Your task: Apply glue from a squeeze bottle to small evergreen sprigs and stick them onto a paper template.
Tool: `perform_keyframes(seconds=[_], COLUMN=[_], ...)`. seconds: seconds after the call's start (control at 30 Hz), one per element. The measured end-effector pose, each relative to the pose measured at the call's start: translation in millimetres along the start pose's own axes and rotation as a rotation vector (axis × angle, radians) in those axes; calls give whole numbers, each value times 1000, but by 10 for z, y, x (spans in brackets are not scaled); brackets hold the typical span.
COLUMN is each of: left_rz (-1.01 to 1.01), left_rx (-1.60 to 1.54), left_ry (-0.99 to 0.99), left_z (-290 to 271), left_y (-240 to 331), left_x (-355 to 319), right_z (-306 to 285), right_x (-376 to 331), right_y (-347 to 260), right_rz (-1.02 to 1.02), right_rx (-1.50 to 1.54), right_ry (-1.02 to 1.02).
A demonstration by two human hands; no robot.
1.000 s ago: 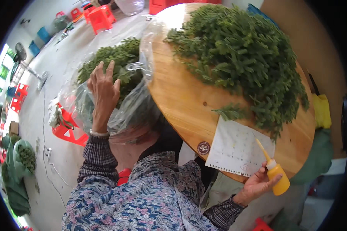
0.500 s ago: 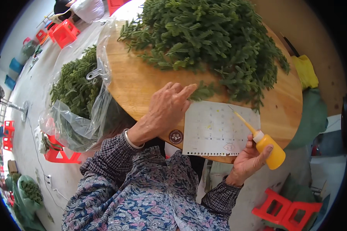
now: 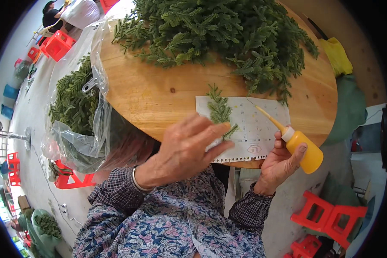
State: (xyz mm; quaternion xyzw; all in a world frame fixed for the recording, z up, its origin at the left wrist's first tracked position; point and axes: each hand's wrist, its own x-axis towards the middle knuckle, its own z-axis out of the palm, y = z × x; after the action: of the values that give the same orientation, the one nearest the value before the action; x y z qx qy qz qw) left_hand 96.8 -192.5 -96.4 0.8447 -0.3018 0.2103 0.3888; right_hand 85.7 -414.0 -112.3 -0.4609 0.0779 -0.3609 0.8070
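Note:
A small green fir-like sprig (image 3: 219,111) lies on a white printed calendar sheet (image 3: 262,114) at the table's near edge. My left hand (image 3: 187,146) is over the sheet's left side, thumb and forefinger apart, with the forefinger tip over the sprig's lower part. Whether that fingertip touches the sprig is hard to see. In my right hand (image 3: 281,167) is a yellow squeeze bottle (image 3: 305,152) with a white collar. Its long thin nozzle (image 3: 268,117) points up and left across the sheet, apart from the sprig. Beyond the sheet spreads a large pile of green sprigs (image 3: 228,34).
The round wooden table (image 3: 146,96) carries the pile. At its left hangs a clear plastic bag (image 3: 79,137) of greenery, held by a metal clip (image 3: 91,84). Red stools (image 3: 329,217) stand at the lower right. A person (image 3: 51,17) sits at the far left.
The sprig has come from the edge of the pile onto the sheet. My left hand has drawn nearer to me and its fingers have spread. The bottle stays in my right hand.

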Motion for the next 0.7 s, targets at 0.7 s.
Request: perform_keyframes(seconds=[0.7], left_rz=[69], left_rx=[174], left_ry=[-130], left_z=[82], left_y=[-455], left_x=[37], right_z=[394], right_x=[-246], right_y=[-10], right_rz=[-43], right_rx=[-66], right_ry=[-352])
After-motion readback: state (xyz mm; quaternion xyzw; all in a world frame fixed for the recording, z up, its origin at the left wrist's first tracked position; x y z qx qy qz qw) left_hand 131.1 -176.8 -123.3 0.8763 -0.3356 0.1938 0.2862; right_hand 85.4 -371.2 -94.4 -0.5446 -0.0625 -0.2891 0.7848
